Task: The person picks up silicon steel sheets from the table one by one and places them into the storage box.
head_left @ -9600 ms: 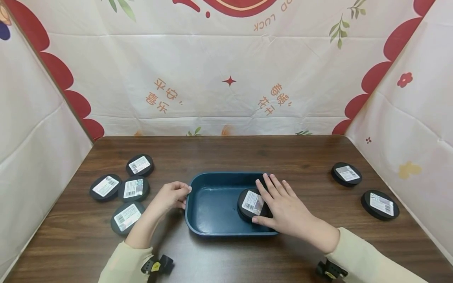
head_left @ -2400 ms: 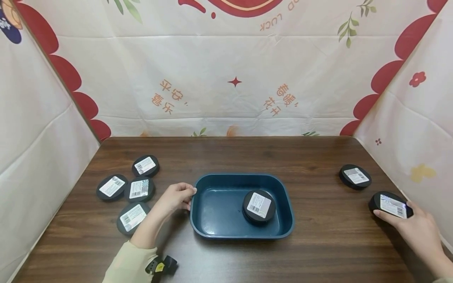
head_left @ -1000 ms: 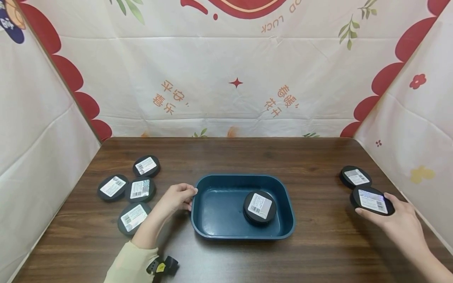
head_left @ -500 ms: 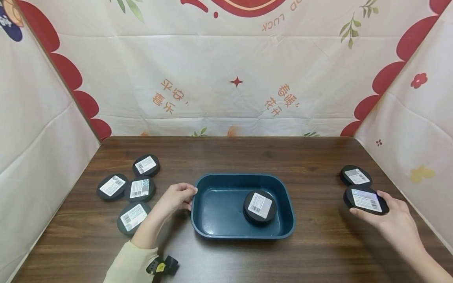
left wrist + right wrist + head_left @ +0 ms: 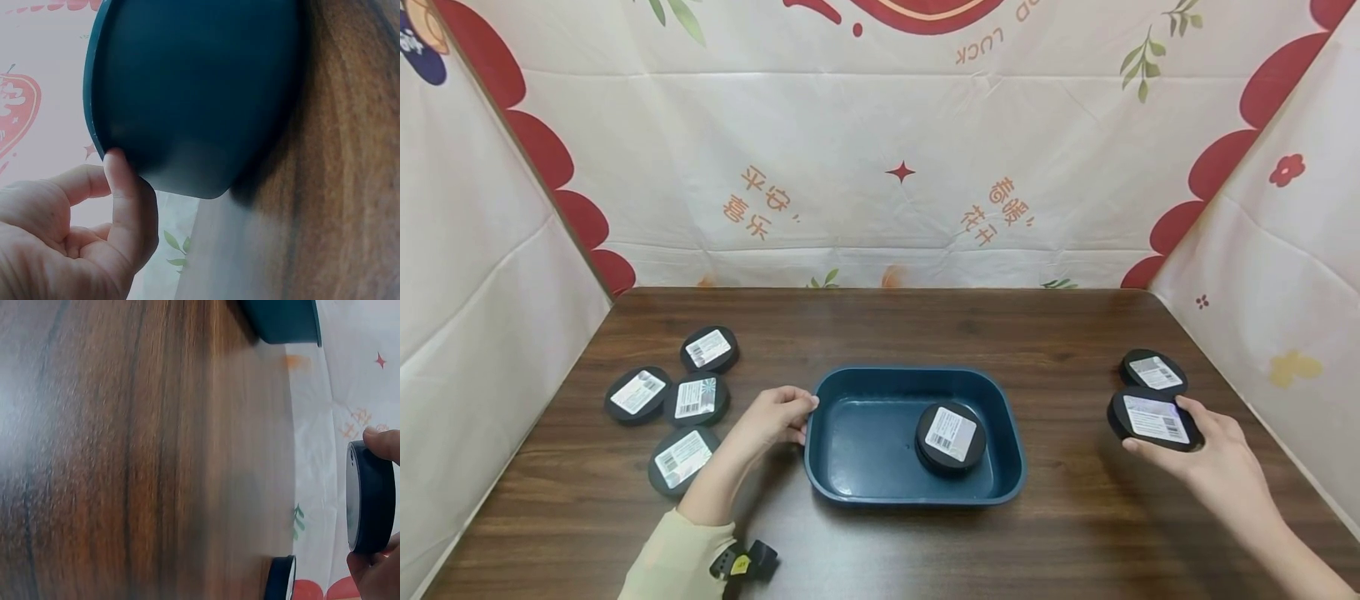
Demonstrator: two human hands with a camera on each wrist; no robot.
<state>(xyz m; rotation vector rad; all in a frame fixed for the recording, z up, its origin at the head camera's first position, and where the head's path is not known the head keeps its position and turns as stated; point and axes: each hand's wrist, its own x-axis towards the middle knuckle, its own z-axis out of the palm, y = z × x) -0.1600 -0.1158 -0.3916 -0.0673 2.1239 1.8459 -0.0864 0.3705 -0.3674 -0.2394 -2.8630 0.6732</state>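
My left hand (image 5: 772, 418) pinches the left rim of a dark blue rectangular tray (image 5: 861, 498) between thumb and fingers; the left wrist view shows the thumb on the tray's rim (image 5: 94, 100). Inside the tray, toward its right, sits a flat round black disc (image 5: 951, 433) with a white barcode label, a second edge showing beneath it. Over at the right, my right hand (image 5: 1221, 454) holds a similar labelled disc (image 5: 1153, 418) by its edge, thumb on the near side. In the right wrist view this held disc (image 5: 372, 500) is raised off the table, label side up.
Behind the held disc another black disc (image 5: 1153, 372) lies on the brown wooden table (image 5: 1075, 533). Several more labelled discs (image 5: 696, 398) lie grouped left of the tray. A printed white cloth (image 5: 850, 125) encloses the back and both sides.
My right hand has gone from the tray to the right side, picked up the nearer disc there, and carried it left. My left hand stays on the tray rim.
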